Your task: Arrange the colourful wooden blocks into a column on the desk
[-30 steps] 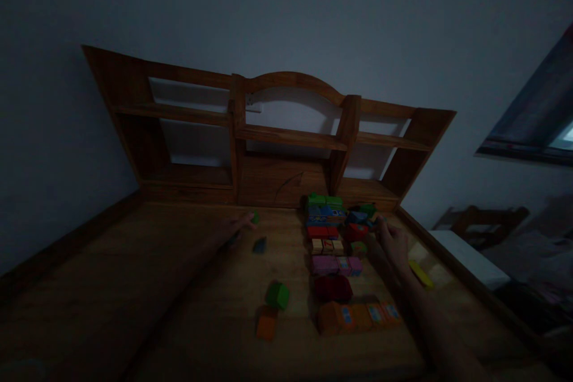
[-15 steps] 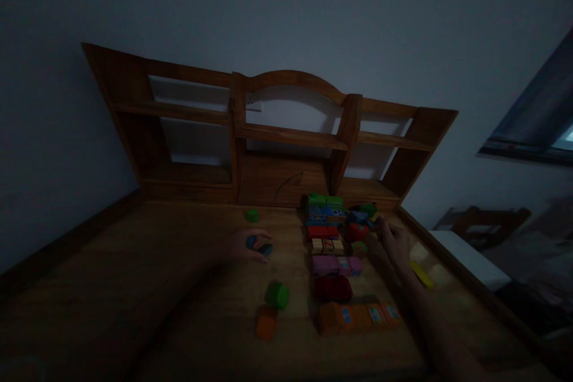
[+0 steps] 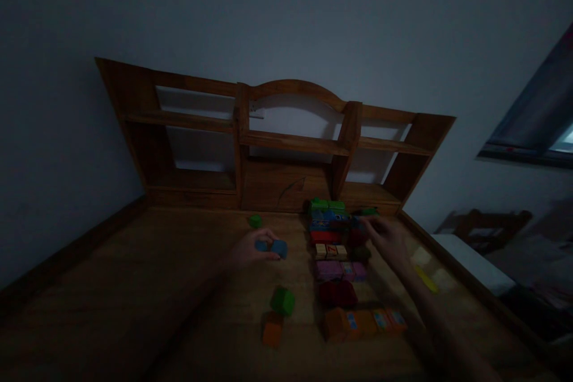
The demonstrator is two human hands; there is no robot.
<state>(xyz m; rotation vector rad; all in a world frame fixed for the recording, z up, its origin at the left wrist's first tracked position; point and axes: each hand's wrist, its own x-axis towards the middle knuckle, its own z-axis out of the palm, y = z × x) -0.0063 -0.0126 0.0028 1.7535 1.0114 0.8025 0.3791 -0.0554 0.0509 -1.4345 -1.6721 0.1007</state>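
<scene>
My left hand (image 3: 250,249) is closed around blue blocks (image 3: 279,248), held just above the wooden desk. A green block (image 3: 255,221) lies behind that hand. In front of it are a larger green block (image 3: 282,301) and an orange block (image 3: 273,329), close together. My right hand (image 3: 384,239) reaches in over the right end of the block rows. Its fingertips are pinched at a dark blue block (image 3: 356,222), dim and blurred. Beneath them is a dark red block (image 3: 357,236). Rows of blue blocks (image 3: 329,222) and red blocks (image 3: 324,238) lie left of the fingertips.
Nearer rows hold wood-coloured number blocks (image 3: 331,251), pink blocks (image 3: 340,270), dark red blocks (image 3: 338,294) and orange blocks (image 3: 363,324). Green blocks (image 3: 326,207) lie by the wooden shelf (image 3: 286,182). A yellow piece (image 3: 425,279) lies right of my forearm. A chair (image 3: 496,227) stands beyond the desk.
My left hand has moved slightly right with the blue blocks, its fingers closer around them. My right hand has moved left to the end of the blue row. The view has shifted slightly.
</scene>
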